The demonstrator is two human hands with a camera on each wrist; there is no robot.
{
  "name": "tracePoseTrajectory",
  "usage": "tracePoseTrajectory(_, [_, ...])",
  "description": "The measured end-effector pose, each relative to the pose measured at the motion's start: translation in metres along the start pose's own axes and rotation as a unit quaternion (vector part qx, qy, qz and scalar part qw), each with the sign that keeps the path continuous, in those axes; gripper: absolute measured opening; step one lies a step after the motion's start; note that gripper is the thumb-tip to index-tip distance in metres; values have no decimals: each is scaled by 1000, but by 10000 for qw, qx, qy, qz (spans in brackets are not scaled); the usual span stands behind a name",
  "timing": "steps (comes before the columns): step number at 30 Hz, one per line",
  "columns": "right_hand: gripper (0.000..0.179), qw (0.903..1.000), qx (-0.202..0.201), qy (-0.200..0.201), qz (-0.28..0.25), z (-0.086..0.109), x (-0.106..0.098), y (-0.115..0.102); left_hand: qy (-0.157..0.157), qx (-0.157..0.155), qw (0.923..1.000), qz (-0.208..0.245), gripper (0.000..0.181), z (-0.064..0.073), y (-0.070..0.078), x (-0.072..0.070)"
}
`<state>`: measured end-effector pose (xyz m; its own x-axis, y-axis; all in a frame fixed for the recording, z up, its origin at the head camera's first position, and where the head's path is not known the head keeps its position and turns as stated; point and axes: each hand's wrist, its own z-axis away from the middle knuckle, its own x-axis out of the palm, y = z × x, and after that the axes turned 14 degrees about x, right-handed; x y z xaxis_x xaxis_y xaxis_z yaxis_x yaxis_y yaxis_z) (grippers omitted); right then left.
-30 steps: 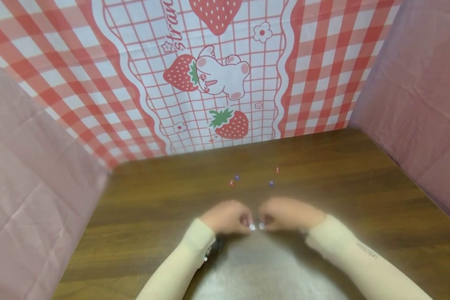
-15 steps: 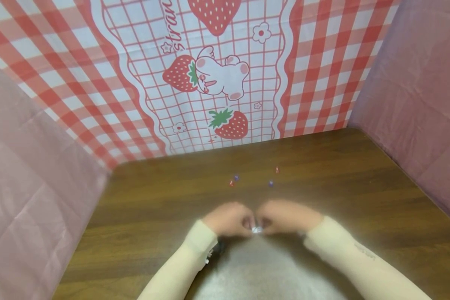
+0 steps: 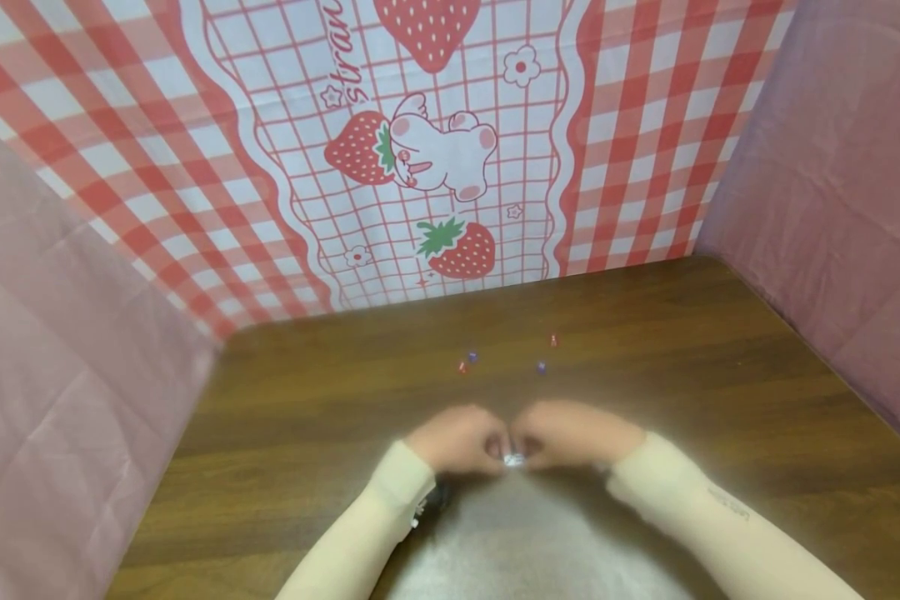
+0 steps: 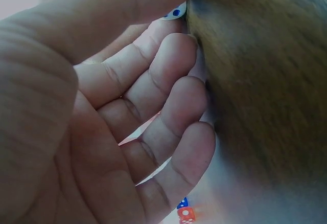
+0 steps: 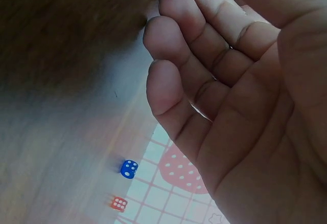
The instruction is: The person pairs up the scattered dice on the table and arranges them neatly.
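Low over the table's near middle, my left hand pinches a white die with dark blue pips between thumb and index finger. Facing it, my right hand pinches another small white die in the head view; that die is out of sight in the right wrist view. The two white dice are side by side between the fingertips, seemingly touching. Beyond the hands lie a red die close to a blue die on the left, and a blue die with a red die on the right.
The brown wood-grain table has a pale glare patch in front of the hands. A strawberry-print cloth hangs along the back edge. Pink cloths stand at the left and right sides.
A second ago the two white dice were apart with a small gap. The hands have come together since, bringing the dice side by side. The red and blue dice stay put.
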<state>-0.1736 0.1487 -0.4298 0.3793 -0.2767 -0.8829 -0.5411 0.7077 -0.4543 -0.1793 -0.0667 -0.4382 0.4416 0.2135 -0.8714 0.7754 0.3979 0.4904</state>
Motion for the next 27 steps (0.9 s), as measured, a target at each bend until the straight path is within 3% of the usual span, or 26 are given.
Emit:
tracePoseTrajectory(14, [11,9998,-43,-61,-163,1,-2,-1,-8,6,10000,46,11,0,0,-1])
tracePoseTrajectory(27, [12,9982,313,-385,-327,2,-6,8,15,-338,9966,745,19,12,0,-14])
